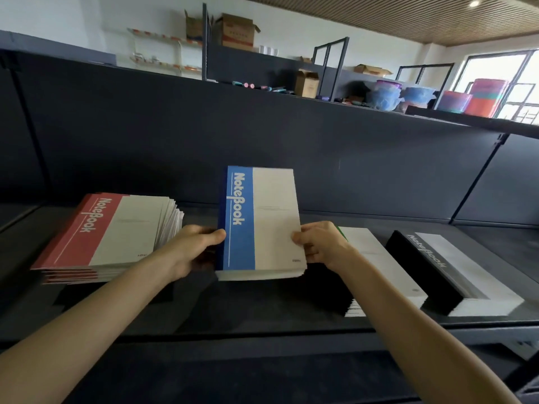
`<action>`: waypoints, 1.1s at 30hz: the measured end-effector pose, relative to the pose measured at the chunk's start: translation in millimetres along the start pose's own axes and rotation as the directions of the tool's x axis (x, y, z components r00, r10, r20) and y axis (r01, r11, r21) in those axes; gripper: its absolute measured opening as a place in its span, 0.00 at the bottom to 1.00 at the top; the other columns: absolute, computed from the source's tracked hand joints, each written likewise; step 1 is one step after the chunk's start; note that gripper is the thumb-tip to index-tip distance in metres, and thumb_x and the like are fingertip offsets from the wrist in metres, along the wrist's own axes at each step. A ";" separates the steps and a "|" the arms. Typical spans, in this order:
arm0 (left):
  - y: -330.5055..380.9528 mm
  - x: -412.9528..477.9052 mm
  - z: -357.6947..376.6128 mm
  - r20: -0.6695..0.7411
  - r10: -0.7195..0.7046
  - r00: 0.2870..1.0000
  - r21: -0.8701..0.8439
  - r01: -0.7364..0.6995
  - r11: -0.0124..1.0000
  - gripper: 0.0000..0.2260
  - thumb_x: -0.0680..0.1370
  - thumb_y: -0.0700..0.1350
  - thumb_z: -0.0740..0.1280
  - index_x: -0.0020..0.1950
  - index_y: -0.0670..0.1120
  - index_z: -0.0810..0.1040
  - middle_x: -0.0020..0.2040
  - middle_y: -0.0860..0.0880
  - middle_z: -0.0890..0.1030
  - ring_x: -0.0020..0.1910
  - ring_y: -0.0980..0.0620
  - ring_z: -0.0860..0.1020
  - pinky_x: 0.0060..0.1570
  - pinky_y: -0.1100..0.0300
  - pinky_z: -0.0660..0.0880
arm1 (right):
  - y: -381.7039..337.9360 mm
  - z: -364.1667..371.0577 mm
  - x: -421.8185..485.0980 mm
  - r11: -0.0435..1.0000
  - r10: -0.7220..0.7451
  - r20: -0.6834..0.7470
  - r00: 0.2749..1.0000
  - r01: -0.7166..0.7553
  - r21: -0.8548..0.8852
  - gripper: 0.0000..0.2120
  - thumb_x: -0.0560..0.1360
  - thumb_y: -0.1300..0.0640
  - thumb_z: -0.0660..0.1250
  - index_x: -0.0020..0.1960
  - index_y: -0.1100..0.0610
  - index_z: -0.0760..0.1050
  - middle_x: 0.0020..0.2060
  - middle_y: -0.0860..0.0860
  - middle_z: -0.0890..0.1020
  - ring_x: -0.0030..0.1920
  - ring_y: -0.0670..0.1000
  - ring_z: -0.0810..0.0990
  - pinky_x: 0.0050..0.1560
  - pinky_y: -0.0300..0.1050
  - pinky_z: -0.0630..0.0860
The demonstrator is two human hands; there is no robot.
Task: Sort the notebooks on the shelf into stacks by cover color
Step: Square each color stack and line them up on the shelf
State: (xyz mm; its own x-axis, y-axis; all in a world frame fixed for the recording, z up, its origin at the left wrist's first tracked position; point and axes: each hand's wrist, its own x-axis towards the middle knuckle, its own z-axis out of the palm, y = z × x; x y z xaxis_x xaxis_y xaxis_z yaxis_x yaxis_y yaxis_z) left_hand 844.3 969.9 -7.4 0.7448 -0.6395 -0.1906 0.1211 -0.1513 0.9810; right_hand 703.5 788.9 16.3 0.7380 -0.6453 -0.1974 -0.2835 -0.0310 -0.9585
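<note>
The left hand [198,246] and right hand [318,243] each have their grip clamped on a side edge of the blue stack [262,217]. It is held tilted up over the middle of the shelf [262,319]. It sits between the red stack [108,231] toward the left end and the green stack [376,258] and black stack [455,272] toward the right end. The step looks like setting down the blues; next, lower them flat into that gap, clear of both neighbours.

"NoteBook" on blue notebook [259,220], red notebook [102,228], black notebook [431,258]
</note>
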 end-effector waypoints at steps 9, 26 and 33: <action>-14.0 -4.5 10.0 0.016 -0.334 0.942 0.039 0.333 0.942 0.08 0.78 0.46 0.66 0.48 0.41 0.74 0.44 0.40 0.78 0.41 0.44 0.76 0.37 0.53 0.72 | 23.8 -0.2 2.2 0.949 0.311 0.023 0.950 -0.309 -0.060 0.05 0.75 0.61 0.67 0.43 0.62 0.73 0.41 0.58 0.78 0.37 0.55 0.77 0.35 0.48 0.76; -10.3 -11.7 8.7 -0.015 -0.381 0.925 0.082 0.381 0.921 0.10 0.77 0.47 0.67 0.50 0.41 0.71 0.47 0.39 0.76 0.44 0.43 0.75 0.36 0.52 0.70 | 28.8 -3.9 -7.9 0.947 0.321 0.117 0.940 -0.317 -0.046 0.04 0.76 0.61 0.67 0.45 0.62 0.73 0.41 0.58 0.80 0.40 0.55 0.79 0.37 0.49 0.78; -8.4 -17.1 8.3 -0.035 -0.386 0.922 0.080 0.388 0.918 0.10 0.77 0.46 0.67 0.50 0.41 0.71 0.48 0.38 0.77 0.45 0.42 0.75 0.37 0.52 0.71 | 27.9 -2.3 -11.0 0.945 0.326 0.141 0.935 -0.322 -0.051 0.04 0.76 0.61 0.66 0.45 0.61 0.72 0.42 0.58 0.80 0.42 0.55 0.80 0.47 0.53 0.77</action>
State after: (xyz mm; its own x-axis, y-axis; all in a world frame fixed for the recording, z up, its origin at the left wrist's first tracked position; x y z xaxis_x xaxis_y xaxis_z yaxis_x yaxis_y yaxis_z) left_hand 825.2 975.9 -12.7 0.6630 -0.5045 -0.5531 0.3475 -0.4470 0.8243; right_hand 686.0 793.4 -7.8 0.6841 -0.5056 -0.5257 -0.5365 0.1396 -0.8323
